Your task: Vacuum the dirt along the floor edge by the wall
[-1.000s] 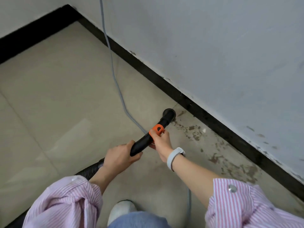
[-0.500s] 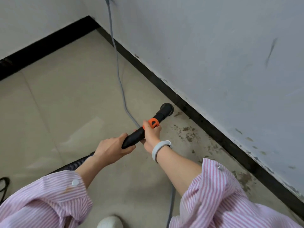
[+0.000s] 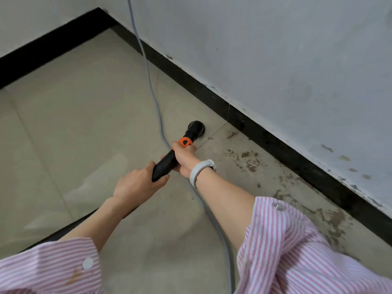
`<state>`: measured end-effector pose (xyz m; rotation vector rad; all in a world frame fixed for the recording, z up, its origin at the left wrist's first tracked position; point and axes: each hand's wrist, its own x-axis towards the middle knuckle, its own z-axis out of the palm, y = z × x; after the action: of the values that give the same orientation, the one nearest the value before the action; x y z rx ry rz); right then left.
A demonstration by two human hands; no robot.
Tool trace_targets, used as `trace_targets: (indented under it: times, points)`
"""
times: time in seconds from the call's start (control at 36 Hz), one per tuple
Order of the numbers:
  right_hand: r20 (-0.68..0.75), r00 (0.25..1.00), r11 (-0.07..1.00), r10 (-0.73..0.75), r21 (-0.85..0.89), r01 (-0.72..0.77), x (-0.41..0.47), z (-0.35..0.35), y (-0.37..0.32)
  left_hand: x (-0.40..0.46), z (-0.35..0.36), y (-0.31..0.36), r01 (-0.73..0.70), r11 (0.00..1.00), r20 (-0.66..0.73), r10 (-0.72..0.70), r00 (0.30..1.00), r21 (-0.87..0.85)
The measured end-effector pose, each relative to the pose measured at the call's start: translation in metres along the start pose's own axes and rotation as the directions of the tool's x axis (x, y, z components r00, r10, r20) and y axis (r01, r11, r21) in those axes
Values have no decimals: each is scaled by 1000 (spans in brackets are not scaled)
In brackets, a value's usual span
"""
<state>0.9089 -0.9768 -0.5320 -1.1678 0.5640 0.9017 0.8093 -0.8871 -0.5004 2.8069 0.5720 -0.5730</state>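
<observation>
A black vacuum wand with an orange collar points toward the wall. Its round nozzle rests on the beige floor tile, a short way from the black skirting. My right hand grips the wand just behind the orange collar; a white band sits on that wrist. My left hand holds the wand's rear end, where the hose leaves under my forearm. Brown dirt patches lie on the floor to the right of the nozzle, along the skirting, and continue toward the lower right.
A grey power cable hangs down the white wall and runs across the floor past the nozzle and under my right arm. A second wall with black skirting meets it in a corner at the upper left. Tile floor spreads to the left.
The view has shifted and my arms stretch further forward. The nozzle has slid left along the wall, off the dirt patches, onto cleaner tile by a grout line.
</observation>
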Motion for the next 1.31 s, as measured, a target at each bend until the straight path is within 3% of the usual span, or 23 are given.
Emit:
trace_targets:
  times: [0.42, 0.64, 0.81, 1.0, 1.31]
  points:
    - [-230, 973, 999, -11, 46, 22, -18, -26, 29, -27, 13, 10, -156, 984, 47, 153, 987, 84]
    - [-300, 945, 982, -131, -173, 82, -20, -13, 10, -18, 14, 7, -95, 989, -121, 109, 987, 117]
    - [-203, 948, 903, -244, -405, 145, -1, 18, -26, 15, 16, 9, -24, 998, -153, 14, 988, -62]
    - [-219, 940, 773, -262, -630, 69, 24, 29, -38, 49, 21, 0, 4, 939, -29, -15, 999, -344]
    - [-308, 899, 764, -312, -644, 44, 31, 13, -48, 64, 29, 10, -35, 888, 10, 45, 999, -458]
